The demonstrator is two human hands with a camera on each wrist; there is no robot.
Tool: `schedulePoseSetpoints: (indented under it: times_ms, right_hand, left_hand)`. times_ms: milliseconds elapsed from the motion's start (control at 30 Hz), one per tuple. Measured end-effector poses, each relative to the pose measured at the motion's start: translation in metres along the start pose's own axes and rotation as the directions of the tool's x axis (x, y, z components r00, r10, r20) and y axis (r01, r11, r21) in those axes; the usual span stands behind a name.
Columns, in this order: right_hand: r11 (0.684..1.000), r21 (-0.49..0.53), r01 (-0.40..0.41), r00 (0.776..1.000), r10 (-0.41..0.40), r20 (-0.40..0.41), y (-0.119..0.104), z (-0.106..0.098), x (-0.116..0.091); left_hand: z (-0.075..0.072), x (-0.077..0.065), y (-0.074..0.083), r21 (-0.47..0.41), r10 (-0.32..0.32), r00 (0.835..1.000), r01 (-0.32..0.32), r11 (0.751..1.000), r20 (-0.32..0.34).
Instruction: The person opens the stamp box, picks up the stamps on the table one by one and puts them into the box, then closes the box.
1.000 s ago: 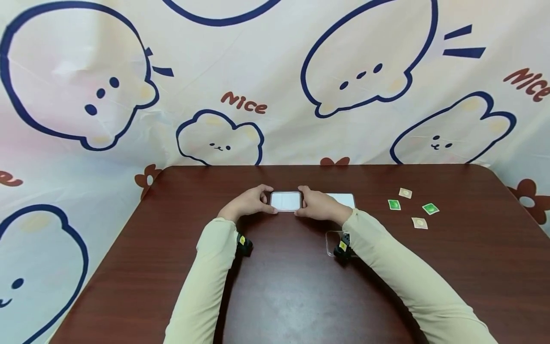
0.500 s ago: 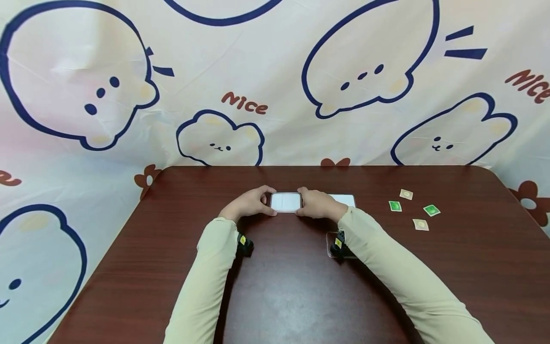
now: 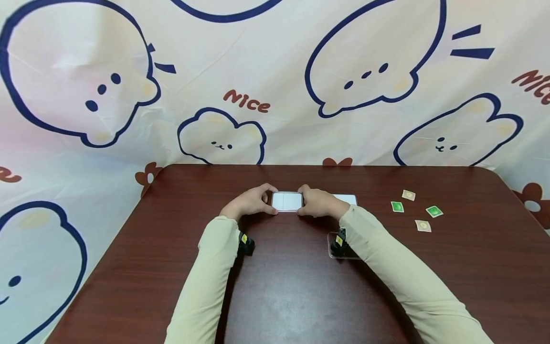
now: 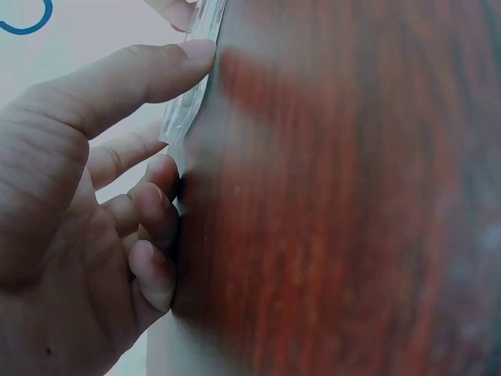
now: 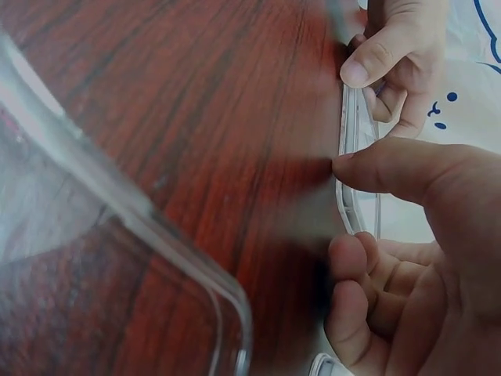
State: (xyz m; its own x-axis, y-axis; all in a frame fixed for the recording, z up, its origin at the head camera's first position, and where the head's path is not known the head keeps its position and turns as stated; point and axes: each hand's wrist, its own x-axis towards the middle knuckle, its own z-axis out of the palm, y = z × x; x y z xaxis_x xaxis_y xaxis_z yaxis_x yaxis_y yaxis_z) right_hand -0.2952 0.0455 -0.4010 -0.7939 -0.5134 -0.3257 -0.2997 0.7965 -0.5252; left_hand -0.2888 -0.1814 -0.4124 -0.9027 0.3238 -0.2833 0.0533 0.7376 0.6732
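A small clear-edged plastic case [image 3: 287,201] with a white face lies flat at the far middle of the table. My left hand [image 3: 250,203] pinches its left end, thumb at the near edge and forefinger at the far edge. At the opposite end my right hand [image 3: 321,203] grips it the same way. In the left wrist view the thumb presses the transparent rim of the case [image 4: 188,102], with the other fingers curled beside it. The right wrist view shows the layered side of the case [image 5: 350,149] between both hands.
Behind the right hand lies a white rectangular item [image 3: 347,198], partly covered. A clear plastic tray or lid [image 5: 149,219] sits under the right wrist. Several small squares, two green [image 3: 397,207] and two beige [image 3: 423,225], lie on the brown table [image 3: 275,296] at right.
The right wrist has drawn slightly left. Both hands keep their hold on the case, and the head view has shifted a little.
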Motion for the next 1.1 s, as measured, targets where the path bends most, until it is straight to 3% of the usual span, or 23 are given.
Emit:
schedulePoseSetpoints:
  times_ms: [400,800,1100]
  right_hand:
    - [0.981,-0.192,0.015,0.997,-0.029,-0.067,-0.001,0.002,-0.006]
    - [0.983,-0.175,0.054,0.989,-0.077,-0.128,0.001,-0.002,-0.014]
    - [0.975,-0.177,0.136,0.974,-0.165,-0.158,0.0,0.001,-0.038]
  left_hand:
    - [0.002,-0.003,-0.004,-0.084,0.024,1.0,-0.023,0.996,0.006]
    - [0.0,-0.005,-0.003,-0.073,0.006,1.0,-0.004,0.997,0.02]
    - [-0.002,-0.002,-0.003,-0.035,0.018,0.999,-0.017,0.999,0.03]
